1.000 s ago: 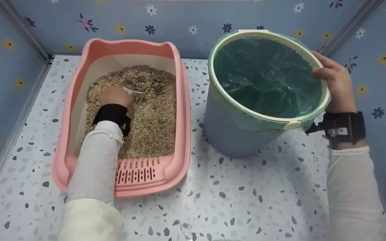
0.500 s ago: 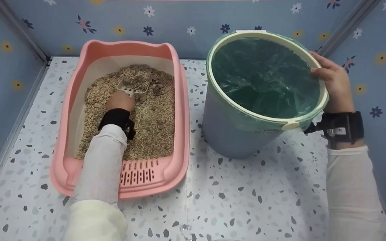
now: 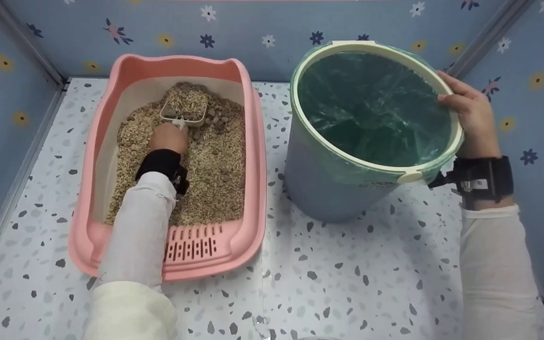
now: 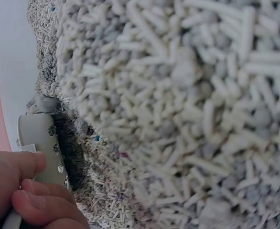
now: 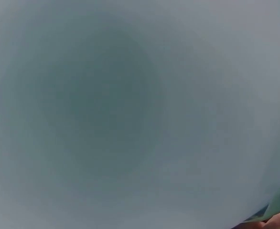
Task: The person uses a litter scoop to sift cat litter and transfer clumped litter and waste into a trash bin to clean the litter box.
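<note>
My left hand (image 3: 170, 137) grips the handle of a pale litter scoop (image 3: 195, 122), whose basket is heaped with cat litter and darker clumps. Both are inside a pink litter box (image 3: 256, 189), toward its back. In the left wrist view, curled fingers (image 4: 49, 202) hold the scoop (image 4: 32, 129) beside the pellet litter (image 4: 188, 119). My right hand (image 3: 477, 115) grips the right rim of a trash bin (image 3: 338, 193), which leans toward me and is lined with a green bag (image 3: 376, 108). The bin's wall (image 5: 130, 114) fills most of the right wrist view.
Around the scoop lie litter pellets (image 3: 210, 189) and grey clumps (image 3: 217, 113). Flowered blue panels (image 3: 272, 28) stand behind and on both sides. The speckled floor (image 3: 328, 274) extends in front of the bin and the box.
The scoop has moved toward the back of the litter box and now carries a heaped load of litter. My left hand moved with it. The right hand and the bin stay in place.
</note>
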Available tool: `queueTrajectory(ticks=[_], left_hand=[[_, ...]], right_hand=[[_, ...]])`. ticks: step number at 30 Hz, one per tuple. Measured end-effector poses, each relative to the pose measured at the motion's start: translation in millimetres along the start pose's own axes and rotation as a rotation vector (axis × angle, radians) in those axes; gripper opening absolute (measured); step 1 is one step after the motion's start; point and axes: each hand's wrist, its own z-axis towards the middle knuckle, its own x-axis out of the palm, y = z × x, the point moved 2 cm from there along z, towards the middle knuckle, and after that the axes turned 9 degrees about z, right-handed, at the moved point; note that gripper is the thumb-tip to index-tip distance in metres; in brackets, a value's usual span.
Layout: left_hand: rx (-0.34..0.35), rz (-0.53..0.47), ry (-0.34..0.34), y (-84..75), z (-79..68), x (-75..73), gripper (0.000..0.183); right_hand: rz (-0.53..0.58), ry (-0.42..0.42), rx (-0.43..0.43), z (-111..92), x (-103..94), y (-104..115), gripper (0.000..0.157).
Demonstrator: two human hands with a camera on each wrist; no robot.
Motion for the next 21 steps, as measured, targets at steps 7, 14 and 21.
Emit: queueTrajectory(ticks=[7, 14, 21], left_hand=[[0.030, -0.010, -0.022, 2.7, -5.0, -10.5, 0.047], [0.078, -0.005, -0.052, 7.1, -13.5, -18.7, 0.046], [0.173, 0.047, -0.130, 6.1, -26.9, -29.2, 0.043]], right_hand=[[-0.001, 0.002, 0.001, 1.1, 1.6, -1.7, 0.050], [0.003, -0.003, 0.012, 1.7, 1.6, -0.9, 0.049], [0.003, -0.011, 0.015, 1.2, -0.1, 0.2, 0.049]])
